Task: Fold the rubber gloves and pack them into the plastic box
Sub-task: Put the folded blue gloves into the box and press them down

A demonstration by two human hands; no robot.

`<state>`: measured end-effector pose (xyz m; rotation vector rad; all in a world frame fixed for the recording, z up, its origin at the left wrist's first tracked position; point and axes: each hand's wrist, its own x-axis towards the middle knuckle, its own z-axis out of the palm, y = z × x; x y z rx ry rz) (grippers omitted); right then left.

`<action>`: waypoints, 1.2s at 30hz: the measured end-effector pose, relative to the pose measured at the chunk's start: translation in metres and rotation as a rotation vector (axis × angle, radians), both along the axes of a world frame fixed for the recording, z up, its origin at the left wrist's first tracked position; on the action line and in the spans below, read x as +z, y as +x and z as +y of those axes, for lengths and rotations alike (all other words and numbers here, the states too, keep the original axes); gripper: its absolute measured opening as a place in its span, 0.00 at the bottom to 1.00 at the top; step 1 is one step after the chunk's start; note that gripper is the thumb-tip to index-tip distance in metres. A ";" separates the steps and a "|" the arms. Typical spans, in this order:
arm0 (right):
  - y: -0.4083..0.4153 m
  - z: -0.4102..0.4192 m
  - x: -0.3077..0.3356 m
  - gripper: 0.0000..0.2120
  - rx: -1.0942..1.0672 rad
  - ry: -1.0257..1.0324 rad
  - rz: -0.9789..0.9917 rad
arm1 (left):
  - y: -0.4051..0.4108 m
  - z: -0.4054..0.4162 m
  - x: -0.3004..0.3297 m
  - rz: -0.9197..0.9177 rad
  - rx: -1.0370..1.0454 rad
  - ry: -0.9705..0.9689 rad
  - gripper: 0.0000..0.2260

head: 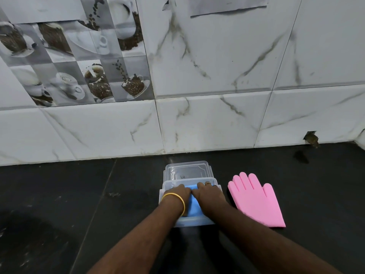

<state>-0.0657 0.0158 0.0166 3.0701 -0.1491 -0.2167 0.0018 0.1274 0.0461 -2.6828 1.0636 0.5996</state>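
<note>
Both hands pressing a folded blue glove into the clear plastic box on the black worktop.

The plastic box (169, 196) stands near the worktop's (79, 204) back edge, a short way out from the marble-tiled wall (217, 115); its clear lid (188, 171) lies behind it, between the box and the wall. The left hand (177, 193), with a gold bangle (178, 200) at the wrist, and the right hand (209, 191), with a ring on one finger, lie palm-down side by side on the blue glove (192, 207), which sits inside the box. Grip of each hand: fingers extended and flattened on the glove, pinching nothing. A pink glove (256, 200) lies flat and unfolded on the worktop just right of the box, fingers toward the wall.
</note>
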 end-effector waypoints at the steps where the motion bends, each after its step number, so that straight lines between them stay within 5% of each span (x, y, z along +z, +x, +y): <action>1: 0.003 0.001 -0.001 0.19 -0.016 -0.003 0.008 | 0.006 -0.001 -0.006 0.021 -0.013 -0.007 0.30; 16: 0.011 -0.001 -0.007 0.17 -0.042 0.060 0.117 | 0.025 -0.003 -0.040 0.099 -0.106 0.021 0.36; 36: 0.008 0.007 -0.010 0.19 -0.096 0.080 0.146 | 0.030 0.005 -0.044 0.092 -0.180 -0.008 0.32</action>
